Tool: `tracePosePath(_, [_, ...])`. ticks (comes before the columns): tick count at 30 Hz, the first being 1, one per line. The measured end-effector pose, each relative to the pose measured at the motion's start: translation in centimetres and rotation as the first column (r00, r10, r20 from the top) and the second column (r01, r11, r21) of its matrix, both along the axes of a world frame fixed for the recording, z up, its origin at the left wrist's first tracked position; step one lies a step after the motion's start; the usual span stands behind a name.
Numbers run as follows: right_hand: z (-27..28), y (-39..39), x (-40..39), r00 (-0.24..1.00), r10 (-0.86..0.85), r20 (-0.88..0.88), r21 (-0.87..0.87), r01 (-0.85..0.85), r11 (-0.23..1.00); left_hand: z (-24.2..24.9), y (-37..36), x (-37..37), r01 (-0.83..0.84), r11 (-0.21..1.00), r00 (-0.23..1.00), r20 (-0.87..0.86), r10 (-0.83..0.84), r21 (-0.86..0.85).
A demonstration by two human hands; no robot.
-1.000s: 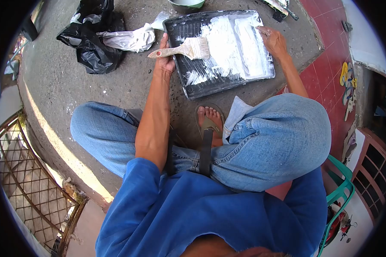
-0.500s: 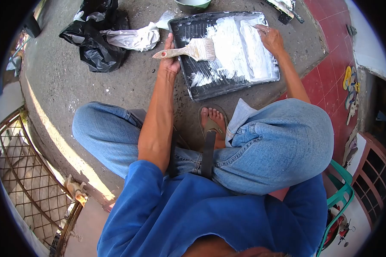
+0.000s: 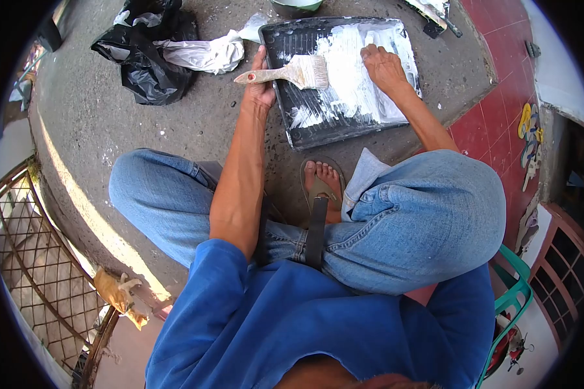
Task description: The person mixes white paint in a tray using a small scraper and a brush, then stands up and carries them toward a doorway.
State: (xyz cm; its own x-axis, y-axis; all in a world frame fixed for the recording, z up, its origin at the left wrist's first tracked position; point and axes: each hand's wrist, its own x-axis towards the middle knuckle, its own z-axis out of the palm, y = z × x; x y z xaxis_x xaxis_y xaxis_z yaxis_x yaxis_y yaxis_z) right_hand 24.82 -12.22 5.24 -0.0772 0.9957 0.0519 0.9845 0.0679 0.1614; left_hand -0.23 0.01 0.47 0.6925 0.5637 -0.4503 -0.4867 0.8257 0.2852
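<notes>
A black paint tray point(image 3: 331, 133), smeared with white paint point(image 3: 340, 55), lies on the concrete between my hands. My left hand point(image 3: 261, 94) grips its left rim, thumb side up. Across that rim rests a wide paintbrush point(image 3: 305, 72), its handle pointing left over my left hand and its bristles towards the white paint. My right hand point(image 3: 384, 68) is over the painted part of the tray, fingers curled down to the paint. Whatever those fingers pinch, if anything, is hidden.
Left of the tray lie a black plastic bag point(image 3: 152, 71) and a crumpled white bag point(image 3: 211, 55). A bowl point(image 3: 296, 6) stands behind it. Paint-smeared gear point(image 3: 435, 14) sits at the back right. A cat point(image 3: 118, 295) is by the metal lattice, and a green chair point(image 3: 516, 282) is at my right.
My right hand has moved left across the tray, from its right side towards the middle. The tray and brush have shifted slightly. The cat has come further out by the lattice.
</notes>
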Motion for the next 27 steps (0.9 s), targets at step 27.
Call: tracePosePath(27, [3.1, -11.8, 0.3, 0.957, -0.173, -0.233, -0.297, 0.099, 0.95, 0.3, -0.3, 0.1, 0.003, 0.999, 1.0, 0.013, -0.004, 0.046])
